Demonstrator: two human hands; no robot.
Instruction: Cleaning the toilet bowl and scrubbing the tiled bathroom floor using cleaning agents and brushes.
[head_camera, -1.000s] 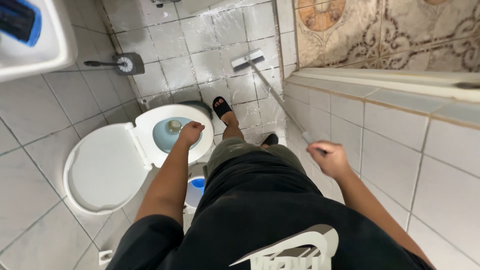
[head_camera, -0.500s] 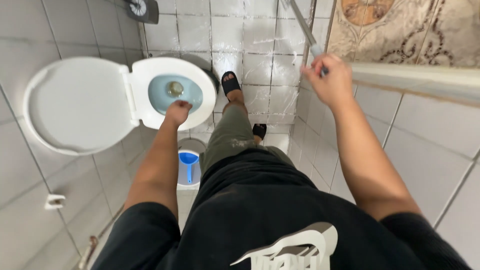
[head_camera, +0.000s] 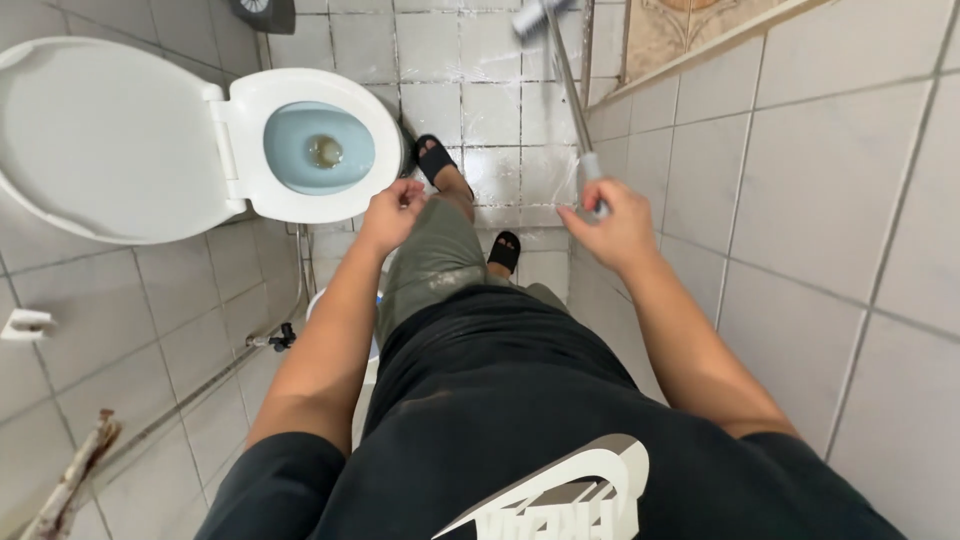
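Over the wet bathroom floor, what we see:

Right hand: our right hand (head_camera: 612, 228) is wrapped round the mop handle (head_camera: 570, 95), fingers curled on the lower grey end, thumb side toward us.
Mop handle: runs from that fist up and away to the mop head (head_camera: 533, 14), which sits on the floor tiles at the top edge, partly cut off. Handle lies close along the tiled wall (head_camera: 800, 200) on our right.
Left hand: our left hand (head_camera: 392, 213) is loosely curled, fingers bent in, holding nothing we can make out. It hangs just below the toilet rim, near it; we cannot tell if it touches.
Toilet: bowl (head_camera: 315, 150) open, water inside, lid (head_camera: 100, 140) swung out to the left.
Feet: one black sandal (head_camera: 436, 157) just right of the bowl, the other (head_camera: 503, 250) nearer us, between the two hands.
Floor: tiles (head_camera: 490, 110) shine wet between bowl and mop.
Other: pale bucket (head_camera: 345, 310) mostly hidden behind our left forearm.
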